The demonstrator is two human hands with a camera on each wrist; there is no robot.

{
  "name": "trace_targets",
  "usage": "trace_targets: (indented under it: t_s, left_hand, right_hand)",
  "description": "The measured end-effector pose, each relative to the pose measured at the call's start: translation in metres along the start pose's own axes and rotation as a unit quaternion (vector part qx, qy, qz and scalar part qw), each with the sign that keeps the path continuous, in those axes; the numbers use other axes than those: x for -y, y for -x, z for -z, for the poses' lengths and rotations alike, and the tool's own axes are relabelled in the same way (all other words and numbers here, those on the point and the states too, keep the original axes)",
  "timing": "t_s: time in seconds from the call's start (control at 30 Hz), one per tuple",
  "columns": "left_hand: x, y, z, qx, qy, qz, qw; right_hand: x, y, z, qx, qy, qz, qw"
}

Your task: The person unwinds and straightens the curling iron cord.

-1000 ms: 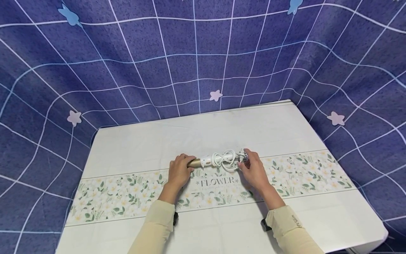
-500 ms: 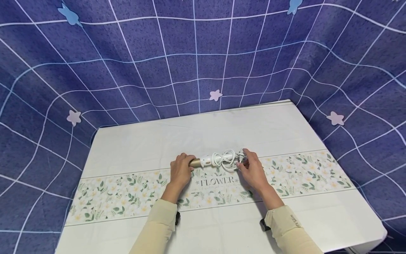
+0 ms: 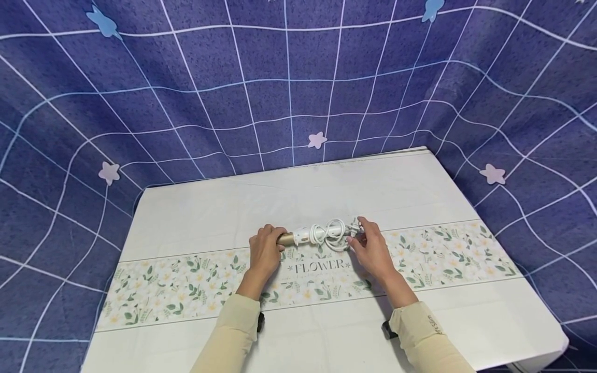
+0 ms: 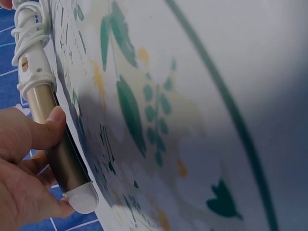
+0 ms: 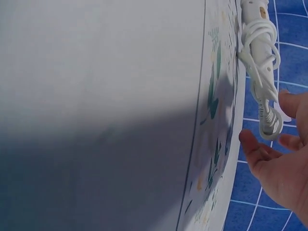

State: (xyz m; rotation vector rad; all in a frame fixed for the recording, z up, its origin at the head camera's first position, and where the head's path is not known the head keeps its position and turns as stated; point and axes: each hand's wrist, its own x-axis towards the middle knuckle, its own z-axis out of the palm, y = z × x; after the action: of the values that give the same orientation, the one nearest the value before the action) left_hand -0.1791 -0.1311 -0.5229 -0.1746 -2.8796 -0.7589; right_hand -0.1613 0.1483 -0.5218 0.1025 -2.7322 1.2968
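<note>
The left hand (image 3: 264, 252) is curled round the gold metal barrel of a white-handled curling iron (image 3: 303, 237), thumb on top and fingers underneath, as the left wrist view shows plainly (image 4: 29, 163). The right hand (image 3: 370, 249) sits at the opposite end of the iron, its fingers loosely spread and only slightly bent; in the right wrist view (image 5: 281, 163) the fingertips lie just beside the end of the white power cord (image 3: 333, 233) that is coiled round the handle, and whether they actually pinch it cannot be told. The curling iron lies crosswise near the middle of the bench (image 3: 382, 191), along the far edge of a printed band of white flowers and green leaves (image 3: 448, 254) that bears the word "FLOWER" on the white tablecloth. Both forearms wear cream long sleeves (image 3: 233, 331), each with a dark strap at the wrist. A dark blue cloth with a white grid and pale stars (image 3: 298, 77) hangs behind and to both sides of the bench.
</note>
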Motion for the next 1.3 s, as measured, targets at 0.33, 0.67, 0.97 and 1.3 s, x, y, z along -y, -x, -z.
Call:
trace_targets:
  t_s: [0.33, 0.67, 0.97, 1.3]
  left_hand:
    - [-0.002, 0.002, 0.003, -0.018, 0.009, -0.002, 0.9998]
    - [-0.008, 0.005, 0.008, -0.026, 0.024, 0.000, 0.9994]
    - [-0.019, 0.008, 0.014, -0.044, 0.041, -0.001, 0.9982]
    - [-0.031, 0.012, 0.018, -0.056, 0.057, 0.004, 0.9968]
  right_hand:
    - [0.002, -0.001, -0.001, -0.013, -0.002, 0.012, 0.9998]
    - [0.002, -0.001, -0.001, -0.015, -0.015, 0.029, 0.9994]
    - [0.006, -0.001, -0.003, -0.034, -0.040, 0.043, 0.9977]
    - [0.012, -0.003, -0.005, -0.064, -0.087, 0.057, 0.9925]
